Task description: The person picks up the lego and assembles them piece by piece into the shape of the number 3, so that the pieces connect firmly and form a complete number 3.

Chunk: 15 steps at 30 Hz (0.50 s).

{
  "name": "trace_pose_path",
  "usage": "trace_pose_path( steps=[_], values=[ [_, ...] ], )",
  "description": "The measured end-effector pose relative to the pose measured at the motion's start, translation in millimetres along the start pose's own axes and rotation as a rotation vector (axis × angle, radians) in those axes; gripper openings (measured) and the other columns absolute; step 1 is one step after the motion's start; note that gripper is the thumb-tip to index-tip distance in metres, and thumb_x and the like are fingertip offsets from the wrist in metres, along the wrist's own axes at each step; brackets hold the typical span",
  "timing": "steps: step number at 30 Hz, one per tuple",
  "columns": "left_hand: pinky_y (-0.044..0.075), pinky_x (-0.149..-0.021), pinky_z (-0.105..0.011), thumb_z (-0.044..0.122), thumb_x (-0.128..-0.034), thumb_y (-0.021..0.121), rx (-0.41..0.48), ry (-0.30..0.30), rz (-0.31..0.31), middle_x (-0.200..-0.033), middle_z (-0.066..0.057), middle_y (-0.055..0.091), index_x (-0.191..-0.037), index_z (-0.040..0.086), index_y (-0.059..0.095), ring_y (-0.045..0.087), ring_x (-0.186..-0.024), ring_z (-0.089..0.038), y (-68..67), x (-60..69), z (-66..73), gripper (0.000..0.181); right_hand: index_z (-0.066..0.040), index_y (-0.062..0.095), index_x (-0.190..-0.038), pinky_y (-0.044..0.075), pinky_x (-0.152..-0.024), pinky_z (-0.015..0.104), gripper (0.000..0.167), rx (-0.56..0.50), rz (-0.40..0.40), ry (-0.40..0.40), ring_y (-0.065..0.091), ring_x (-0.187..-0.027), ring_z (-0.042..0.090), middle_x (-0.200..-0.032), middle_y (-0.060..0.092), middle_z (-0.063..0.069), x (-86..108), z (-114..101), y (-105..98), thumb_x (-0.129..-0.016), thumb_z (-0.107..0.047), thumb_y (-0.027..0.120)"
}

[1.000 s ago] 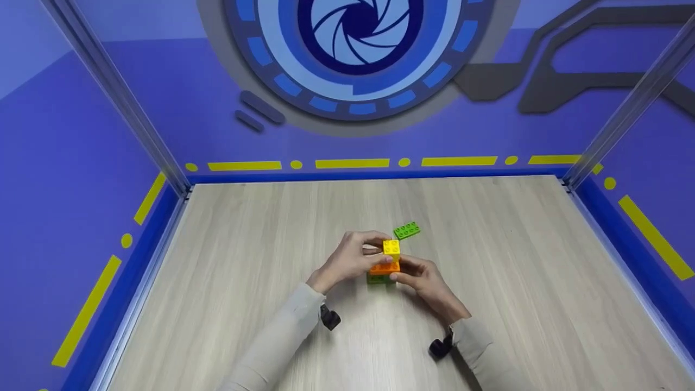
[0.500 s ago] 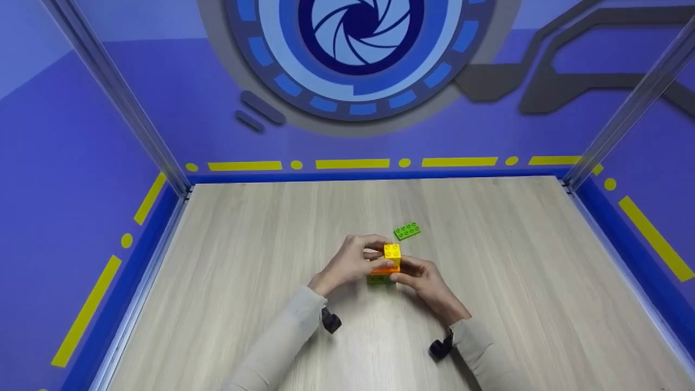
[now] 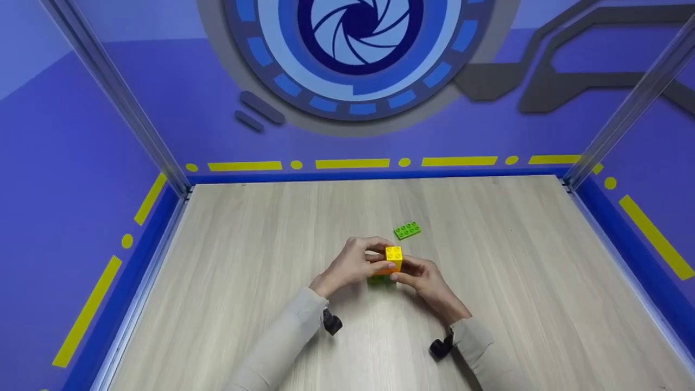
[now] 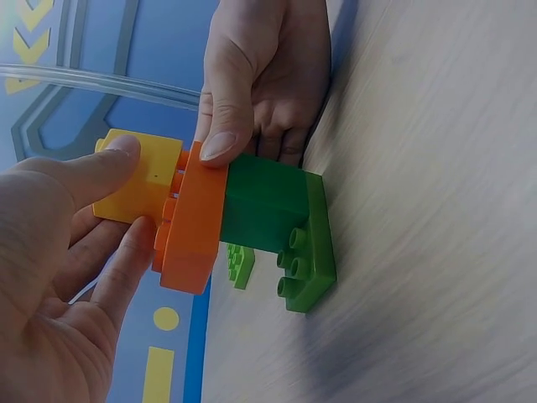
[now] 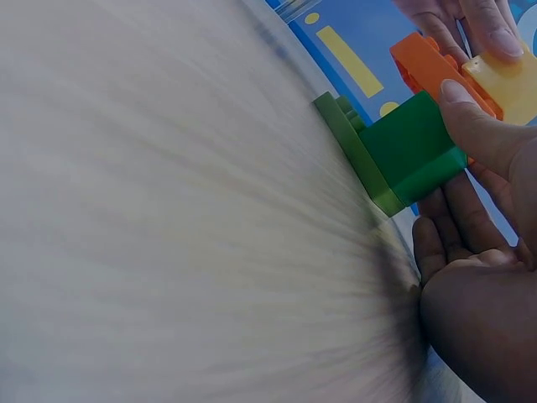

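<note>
My left hand (image 3: 353, 260) pinches a yellow toy building brick (image 3: 393, 254) between thumb and fingers. The yellow brick is at the studs of an orange brick (image 4: 195, 231), over one end. Some orange studs show beside it in the left wrist view, and whether it sits fully down I cannot tell. Beneath the orange brick is a dark green brick (image 4: 264, 201), standing on a lighter green plate (image 4: 319, 264) with bare studs at one end. My right hand (image 3: 428, 282) grips the stack from the right, its thumb on the orange brick near the dark green one.
A loose bright green studded plate (image 3: 407, 230) lies on the wooden tabletop (image 3: 260, 233) just behind the hands. Blue printed panels (image 3: 163, 108) border the table at the back and sides. Each wrist wears a small black camera.
The left hand and yellow brick have shifted slightly toward me and to the right, covering more of the orange brick. The right hand and the loose plate stay where they were.
</note>
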<state>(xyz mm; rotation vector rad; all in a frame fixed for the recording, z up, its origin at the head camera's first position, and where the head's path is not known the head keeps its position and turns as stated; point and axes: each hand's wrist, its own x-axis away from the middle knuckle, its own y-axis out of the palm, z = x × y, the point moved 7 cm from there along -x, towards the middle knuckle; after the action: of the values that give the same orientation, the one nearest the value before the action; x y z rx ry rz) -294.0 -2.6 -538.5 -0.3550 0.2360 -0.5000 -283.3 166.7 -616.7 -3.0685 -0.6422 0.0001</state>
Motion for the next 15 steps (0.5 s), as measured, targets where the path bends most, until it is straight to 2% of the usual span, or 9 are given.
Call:
trace_pose_path(
  steps=[15],
  values=[
    [0.06, -0.096, -0.022, 0.021, -0.0994, 0.078, -0.123, 0.057, -0.005, -0.125, -0.003, 0.076, -0.132, 0.011, 0.072, 0.072, -0.112, -0.011, 3.0, 0.4, 4.2, 0.034, -0.008, 0.066, -0.146, 0.057, -0.106, 0.029, 0.05, 0.02, 0.009, 0.001, 0.067, -0.13, 0.02, -0.146, 0.067, 0.014, 0.1, -0.5, -0.7, -0.098, -0.015, 0.079]
  ],
)
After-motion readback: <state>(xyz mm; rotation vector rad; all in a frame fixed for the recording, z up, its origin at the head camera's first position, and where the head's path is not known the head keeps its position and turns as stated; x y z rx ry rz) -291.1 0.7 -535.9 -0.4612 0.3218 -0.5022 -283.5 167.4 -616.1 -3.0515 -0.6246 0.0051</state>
